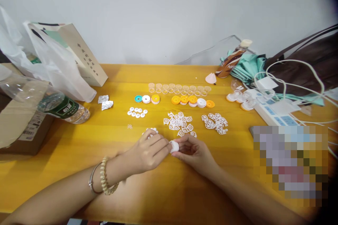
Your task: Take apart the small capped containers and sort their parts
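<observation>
The fingers [164, 145] of the left hand [148, 153] and the fingers [182, 147] of the right hand [194, 153] meet on a small white plastic cap [174, 146], each pinching it from its own side, so the cap sits between the two sets of fingertips just above the table [163, 190], near the middle of the near edge. The cap is round, smooth and matte; only part of it shows between the fingertips, and which way its open face points cannot be told. The left hand also covers a few small white pieces [152, 131] under its knuckles. The left wrist bears a thin metal bangle [93, 179] and a string of pale beads [106, 177].

Just beyond the hands lie two loose heaps of white lacy plastic grids [179, 123], flat and openwork, the second heap [215, 122] to the right. To the left of them sits a cluster of small white discs [136, 112]. Further back runs a row of round caps [182, 100] in yellow, white and teal, and behind that a row of clear little cups [179, 88]. Two crumpled foil scraps [105, 102] lie towards the left. The table is glossy yellow wood.

At the left edge a clear plastic bottle with a green label [62, 107] lies on its side, neck towards the left, beside a cardboard box [23, 126] and white plastic bags [52, 66]. Towards the right edge are a white power strip [274, 110] with cables and a brown bag [311, 63].
</observation>
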### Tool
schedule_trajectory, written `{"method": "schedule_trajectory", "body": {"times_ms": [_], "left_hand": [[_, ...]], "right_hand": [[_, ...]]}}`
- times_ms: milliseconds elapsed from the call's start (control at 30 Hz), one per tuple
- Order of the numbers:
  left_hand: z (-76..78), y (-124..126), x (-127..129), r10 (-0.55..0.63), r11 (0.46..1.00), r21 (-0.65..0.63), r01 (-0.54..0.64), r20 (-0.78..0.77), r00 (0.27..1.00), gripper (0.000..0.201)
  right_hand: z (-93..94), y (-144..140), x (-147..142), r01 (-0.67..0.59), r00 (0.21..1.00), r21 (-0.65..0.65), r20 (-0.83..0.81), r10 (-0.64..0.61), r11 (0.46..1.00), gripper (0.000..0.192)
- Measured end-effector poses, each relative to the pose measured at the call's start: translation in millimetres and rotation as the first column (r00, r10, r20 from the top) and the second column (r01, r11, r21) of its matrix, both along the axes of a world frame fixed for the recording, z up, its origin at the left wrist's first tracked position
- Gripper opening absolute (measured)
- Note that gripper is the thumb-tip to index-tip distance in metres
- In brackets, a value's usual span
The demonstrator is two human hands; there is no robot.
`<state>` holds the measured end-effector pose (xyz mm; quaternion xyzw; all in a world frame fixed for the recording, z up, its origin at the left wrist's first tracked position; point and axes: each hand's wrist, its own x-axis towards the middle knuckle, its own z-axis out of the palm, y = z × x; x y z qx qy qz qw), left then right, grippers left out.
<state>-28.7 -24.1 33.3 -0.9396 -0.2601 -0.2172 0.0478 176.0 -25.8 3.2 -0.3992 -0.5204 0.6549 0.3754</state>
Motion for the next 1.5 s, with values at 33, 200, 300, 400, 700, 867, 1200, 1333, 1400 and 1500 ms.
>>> {"method": "schedule_trajectory", "body": {"times_ms": [33, 200, 300, 400, 700, 867, 1200, 1333, 1400, 1500], "left_hand": [[-0.4, 0, 0, -0.002, 1.000, 0.000, 0.002, -0.001, 1.000, 0.020], [-1.8, 0, 0, 0.000, 1.000, -0.009, 0.000, 0.005, 1.000, 0.018], [-1.6, 0, 0, 0.012, 0.999, -0.052, -0.010, 0.024, 1.000, 0.013], [-1.4, 1, 1, 0.048, 0.990, -0.135, -0.039, 0.064, 0.997, 0.009], [5.4, 9, 2, 0.154, 0.966, -0.229, -0.121, 0.130, 0.980, 0.010], [34.6, 37, -34, 0.346, 0.878, -0.251, -0.407, -0.254, 0.903, 0.013], [50.3, 52, -63, 0.459, 0.691, -0.201, -0.694, -0.619, 0.637, 0.012], [46.9, 52, -58, 0.445, 0.703, -0.217, -0.677, -0.609, 0.657, 0.014], [45.7, 51, -56, 0.440, 0.703, -0.221, -0.676, -0.612, 0.657, 0.016], [44.2, 50, -55, 0.445, 0.700, -0.209, -0.682, -0.620, 0.646, 0.018]], "right_hand": [[-0.1, 0, 0, 0.001, 1.000, -0.001, 0.003, -0.001, 1.000, 0.027], [-0.5, 0, 0, -0.006, 1.000, -0.004, 0.018, 0.006, 1.000, 0.029], [0.0, 0, 1, -0.018, 0.999, 0.016, 0.032, 0.017, 1.000, 0.028], [0.9, 0, 1, -0.021, 0.999, 0.036, 0.049, 0.020, 0.999, 0.028], [0.3, 2, 3, -0.018, 0.997, 0.090, 0.074, 0.011, 0.996, 0.028], [-0.9, 5, 5, 0.006, 0.996, 0.118, 0.090, -0.017, 0.993, 0.029], [-5.9, 8, 5, 0.012, 0.997, 0.120, 0.070, -0.021, 0.993, 0.028], [-6.7, 9, 6, 0.017, 0.998, 0.113, 0.062, -0.024, 0.993, 0.028], [-6.0, 9, 6, 0.023, 0.998, 0.103, 0.055, -0.029, 0.994, 0.028], [-4.2, 9, 5, 0.032, 0.998, 0.087, 0.047, -0.037, 0.996, 0.029]]}}
